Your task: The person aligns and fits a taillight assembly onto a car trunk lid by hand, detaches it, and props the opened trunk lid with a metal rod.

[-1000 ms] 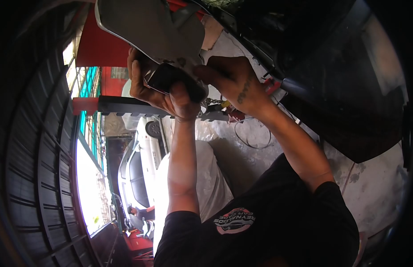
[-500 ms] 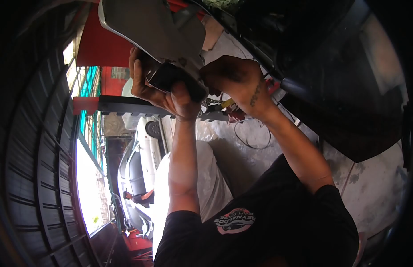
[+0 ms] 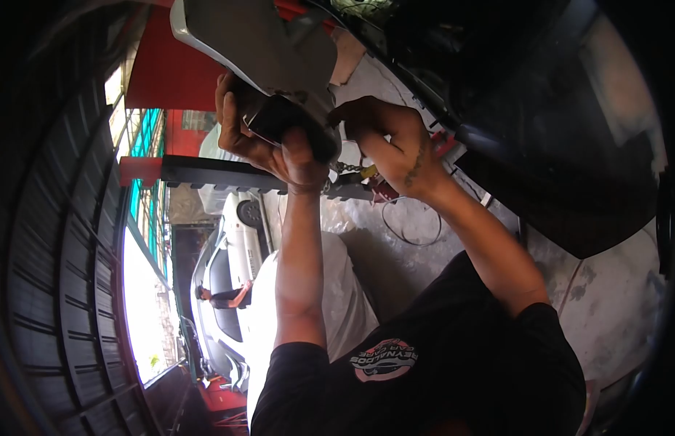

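Here's the grey panel [image 3: 272,54], up at the top of the view, raised clear of the floor [image 3: 424,265], its lower end right between the two hands. Against that end sits a dark, smooth object [image 3: 273,116]; joined to the panel or separate, I can't tell. The left hand [image 3: 297,163] has it, thumb pressed across its face, the other fingers curled round the far side. Over to the right hand [image 3: 399,149]: fingers bent, tips right at the panel's lower edge, and whether they pinch anything I can't tell. Just below the hands, a chain [image 3: 347,168] and a yellow piece [image 3: 368,171]; behind the left wrist, a black bar [image 3: 214,172]. Dark bodywork [image 3: 570,167] fills the right side. Farther off on the left, a person [image 3: 225,298] in a dark shirt stands beside a pale car [image 3: 239,251].
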Available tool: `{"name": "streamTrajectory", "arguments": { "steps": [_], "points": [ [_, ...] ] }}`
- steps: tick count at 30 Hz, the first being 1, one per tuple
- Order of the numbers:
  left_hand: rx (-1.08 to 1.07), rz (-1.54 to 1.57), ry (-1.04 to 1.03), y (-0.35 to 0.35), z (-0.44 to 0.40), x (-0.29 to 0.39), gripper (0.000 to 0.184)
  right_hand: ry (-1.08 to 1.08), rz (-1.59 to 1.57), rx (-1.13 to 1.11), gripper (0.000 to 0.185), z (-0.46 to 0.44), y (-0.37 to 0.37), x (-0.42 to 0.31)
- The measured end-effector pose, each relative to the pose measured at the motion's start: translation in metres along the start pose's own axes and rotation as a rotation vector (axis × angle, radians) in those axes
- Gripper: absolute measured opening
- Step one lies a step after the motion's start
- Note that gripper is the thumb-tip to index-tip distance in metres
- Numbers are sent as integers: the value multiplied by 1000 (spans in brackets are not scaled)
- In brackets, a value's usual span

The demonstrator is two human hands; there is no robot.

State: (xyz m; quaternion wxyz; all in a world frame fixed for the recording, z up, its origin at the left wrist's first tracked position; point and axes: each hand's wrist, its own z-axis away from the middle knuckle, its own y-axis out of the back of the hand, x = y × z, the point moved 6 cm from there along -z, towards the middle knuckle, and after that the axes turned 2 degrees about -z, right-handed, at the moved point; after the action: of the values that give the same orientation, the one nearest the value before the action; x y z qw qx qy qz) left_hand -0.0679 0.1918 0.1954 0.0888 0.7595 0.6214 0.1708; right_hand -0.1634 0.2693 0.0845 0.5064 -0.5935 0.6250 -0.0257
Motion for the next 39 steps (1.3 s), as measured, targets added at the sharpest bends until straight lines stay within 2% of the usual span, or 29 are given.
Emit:
{"name": "streamTrajectory", "arguments": {
  "steps": [1,4,5,8,10,12,13,15,16,17,19,20,21,22,23,25,26,28,30,32,33,35,36,38,39],
  "points": [
    [8,3,-1,0,1,1,83,-46,93,-171,18,2,4,1],
    [-22,-9,-24,1,0,-3,83,68,222,-231,18,7,8,-2],
    [-22,-7,-24,0,0,-2,83,-28,122,-87,17,5,12,1],
    [-20,22,7,0,-1,0,83,-93,3,-67,19,-2,-1,-7],
    [-35,-39,-12,2,-3,2,83,-32,9,-97,24,-8,-4,2],
    [-29,-8,-11,4,-2,-1,82,167,281,-182,26,-11,-11,2],
    [-28,21,-7,5,-1,-2,82,169,276,-195,26,-8,-12,3],
    [-16,12,-20,2,-2,1,82,104,252,-23,20,-3,-3,4],
    [-10,5,-33,4,-2,3,81,85,252,-26,20,-5,-1,-7],
    [-19,9,-77,7,-2,-2,82,-64,175,-45,22,-2,-5,-11],
    [-42,8,-154,10,-6,2,81,-10,90,-123,22,1,-12,-5],
    [-54,11,-183,9,-10,5,80,-61,199,-79,21,-4,-13,-5],
    [-70,41,-217,9,0,-10,83,-45,341,-145,21,-7,-10,13],
    [-87,76,-249,10,1,-18,86,149,418,-173,21,-9,-8,21],
    [-92,-30,-254,15,0,-11,86,345,486,-187,24,-7,-5,30],
    [-83,-133,-287,15,-6,8,86,715,949,-125,28,0,-4,17],
    [-71,-209,-278,17,-6,6,87,724,936,-144,28,6,-6,8],
    [-36,-163,-239,19,-6,6,87,-94,255,-149,30,4,-5,8],
    [-11,-171,-248,23,-4,9,87,-53,299,-186,32,5,-18,9],
    [8,-166,-259,24,-4,10,86,-35,264,-82,19,-2,-14,19],
    [-12,-206,-233,24,-2,9,86,-35,267,-85,19,-2,-4,34],
    [-27,-229,-235,22,-4,8,86,150,333,-227,33,-3,20,51],
    [-19,-202,-255,23,-4,9,86,159,369,-212,33,-1,17,35],
    [-4,-107,-274,21,-7,4,87,-5,427,-94,29,5,-7,2],
    [-42,-135,-302,20,-10,8,84,-4,335,-75,22,6,-18,-7]
  ]
}}
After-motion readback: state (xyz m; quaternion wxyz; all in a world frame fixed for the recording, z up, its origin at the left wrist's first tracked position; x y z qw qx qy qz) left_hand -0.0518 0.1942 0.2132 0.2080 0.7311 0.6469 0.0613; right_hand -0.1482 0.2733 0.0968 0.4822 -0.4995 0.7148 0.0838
